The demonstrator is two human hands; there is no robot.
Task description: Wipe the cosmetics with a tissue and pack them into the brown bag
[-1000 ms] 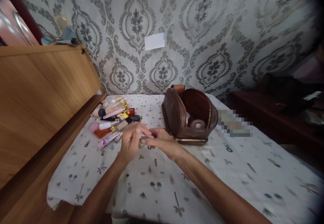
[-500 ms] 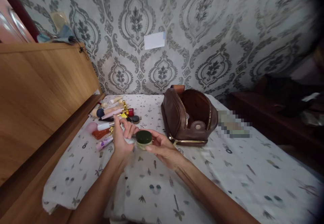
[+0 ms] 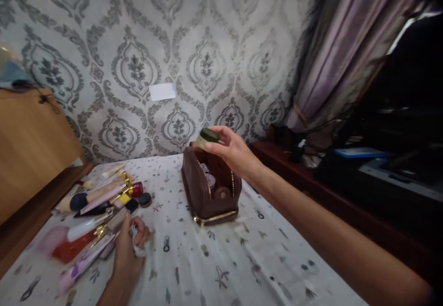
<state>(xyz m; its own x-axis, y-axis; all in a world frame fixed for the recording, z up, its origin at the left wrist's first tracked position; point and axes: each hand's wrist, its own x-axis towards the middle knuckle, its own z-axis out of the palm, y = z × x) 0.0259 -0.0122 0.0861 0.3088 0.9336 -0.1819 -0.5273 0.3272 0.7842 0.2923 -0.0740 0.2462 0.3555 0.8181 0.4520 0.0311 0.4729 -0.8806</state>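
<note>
Above the open brown toiletry bag (image 3: 194, 190), my right hand (image 3: 235, 151) grips a small cosmetic jar (image 3: 208, 136) with a dark green lid and a paler body. The bag's zipped mouth gapes, and a few light-coloured items (image 3: 209, 180) show inside. My left hand (image 3: 129, 239) is low on the left with fingers curled around a crumpled white tissue (image 3: 140, 249). Beside it lie makeup brushes, among them one with a pink head (image 3: 51, 241) and one with a dark head (image 3: 79, 201), plus a flat orange-red item (image 3: 72, 247) and a red-capped piece (image 3: 136, 189).
A patterned white cloth (image 3: 187, 273) covers the table. A wooden cabinet (image 3: 34, 144) borders it on the left, patterned wallpaper behind. To the right stand a dark red ledge (image 3: 273, 163), a purple curtain (image 3: 332, 52) and dark furniture.
My right hand has carried the jar away from my left hand, up and over the bag. My left hand keeps the tissue near the brushes. The view has turned right.
</note>
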